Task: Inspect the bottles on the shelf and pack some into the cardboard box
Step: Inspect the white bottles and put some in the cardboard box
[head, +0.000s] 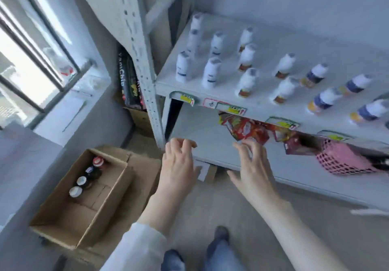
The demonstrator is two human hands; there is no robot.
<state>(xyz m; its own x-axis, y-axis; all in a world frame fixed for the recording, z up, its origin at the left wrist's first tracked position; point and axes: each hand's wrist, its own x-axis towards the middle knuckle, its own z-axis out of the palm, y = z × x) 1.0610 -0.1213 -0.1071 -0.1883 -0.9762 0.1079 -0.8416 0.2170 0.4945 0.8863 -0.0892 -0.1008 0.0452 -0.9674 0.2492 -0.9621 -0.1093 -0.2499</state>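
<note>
Several white bottles [211,72] stand in rows on the grey shelf [261,106]; those toward the right [325,99] carry dark blue labels. An open cardboard box [63,224] sits on the floor at lower left, with several capped bottles [81,181] lined up along its far inner wall. My left hand [179,165] and my right hand [252,165] hover side by side in front of the lower shelf board, fingers loosely spread, holding nothing. The picture is blurred by motion.
Red snack packets [246,129] and a pink mesh bag [345,161] lie on the lower shelf. A perforated metal upright [147,77] frames the shelf's left side. A window [31,60] is at the left; dark packages [128,79] stand behind the upright.
</note>
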